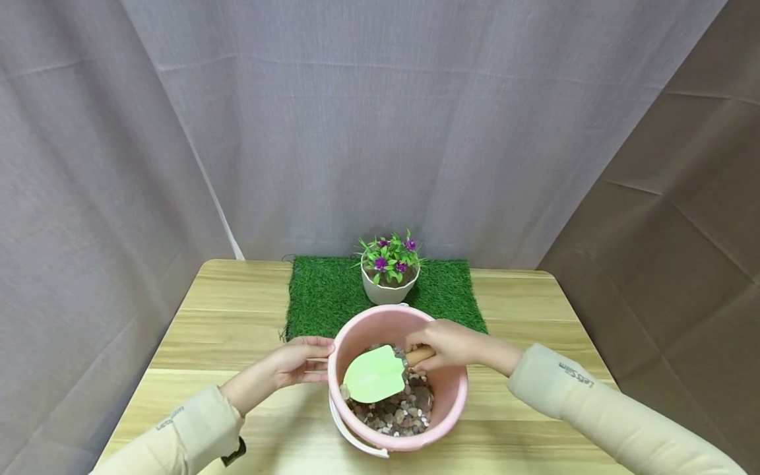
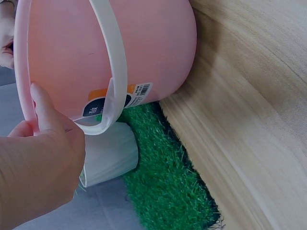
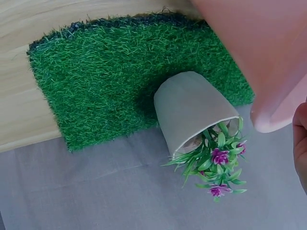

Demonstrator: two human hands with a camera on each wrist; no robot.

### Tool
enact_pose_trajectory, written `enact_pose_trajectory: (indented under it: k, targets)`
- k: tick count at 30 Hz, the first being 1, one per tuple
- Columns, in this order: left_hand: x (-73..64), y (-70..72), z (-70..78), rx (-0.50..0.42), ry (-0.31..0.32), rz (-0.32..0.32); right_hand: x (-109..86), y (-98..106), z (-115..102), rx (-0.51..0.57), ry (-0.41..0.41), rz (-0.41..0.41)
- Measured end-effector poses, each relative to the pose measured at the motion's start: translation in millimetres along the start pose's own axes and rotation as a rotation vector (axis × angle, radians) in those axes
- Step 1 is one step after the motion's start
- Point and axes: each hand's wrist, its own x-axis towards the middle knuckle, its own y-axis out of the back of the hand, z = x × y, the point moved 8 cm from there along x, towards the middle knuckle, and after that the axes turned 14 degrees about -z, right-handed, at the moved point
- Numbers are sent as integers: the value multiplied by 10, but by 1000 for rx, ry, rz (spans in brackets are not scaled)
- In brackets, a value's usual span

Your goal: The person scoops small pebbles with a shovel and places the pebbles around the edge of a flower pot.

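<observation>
A pink bucket [image 1: 452,414] with small mixed pebbles [image 1: 410,413] in its bottom stands on the wooden table. My left hand [image 1: 301,360] holds the bucket's left rim; in the left wrist view one digit lies along the outer wall and another sits at the rim. Inside the bucket, my right hand [image 1: 452,343] grips the wooden handle [image 1: 420,355] of a hand trowel. Its light green blade [image 1: 374,375] points left over the pebbles, with a pale pebble [image 1: 344,391] by its lower left edge. Only part of the right hand [image 3: 301,139] shows in the right wrist view.
The bucket's white carrying handle [image 1: 350,432] hangs down its near left side. Just behind the bucket, a white pot [image 1: 387,293] of purple flowers [image 1: 380,264] stands on a green artificial grass mat [image 1: 323,290]. Grey curtain [image 1: 356,145] closes off the table's back.
</observation>
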Motion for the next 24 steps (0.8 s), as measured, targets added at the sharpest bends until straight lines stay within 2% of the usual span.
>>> enact_pose_trajectory:
  k: [5, 10, 13, 15, 20, 24]
  targets:
    - [1, 8, 2, -3, 1, 7, -24, 19, 1, -35, -2, 16]
    - [-1, 12, 2, 3, 4, 12, -22, 11, -105, -257, 20, 17]
    - [-3, 5, 8, 9, 5, 9, 14, -58, -183, -365, 14, -31]
    - [-5, -3, 13, 12, 4, 7, 52, -131, -224, -398, 6, -76]
    - [-10, -20, 25, 13, -3, -1, 175, -322, -302, -446, 23, -159]
    - [-14, -27, 18, 13, -9, -10, 251, -410, -274, -364, 16, -185]
